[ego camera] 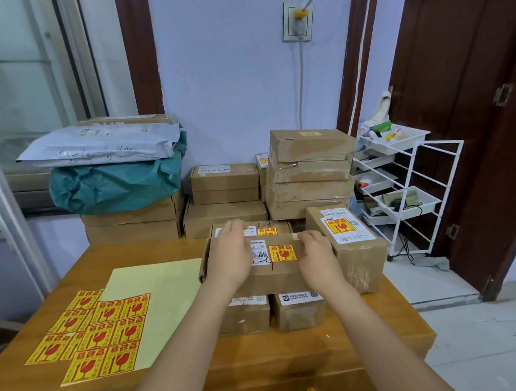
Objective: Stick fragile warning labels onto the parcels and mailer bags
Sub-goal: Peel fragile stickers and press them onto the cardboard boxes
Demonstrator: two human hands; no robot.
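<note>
A flat cardboard parcel [274, 274] with a yellow and red fragile label [282, 252] on its top rests on two small boxes [299, 313] on the wooden table [266, 350]. My left hand [231, 255] grips its left side and my right hand [319, 257] grips its right side. Behind it lies another labelled parcel [268, 227]. To the right stands a taller labelled box [351, 243]. A sheet of fragile labels [102, 334] lies at the table's left on yellow backing paper [162, 294].
Stacks of cardboard boxes [308, 174] stand behind the table against the wall. On the left stack lie a green mailer bag [115, 186] and a grey mailer bag [102, 146]. A white wire rack [409, 192] stands at the right, by a dark door [476, 76].
</note>
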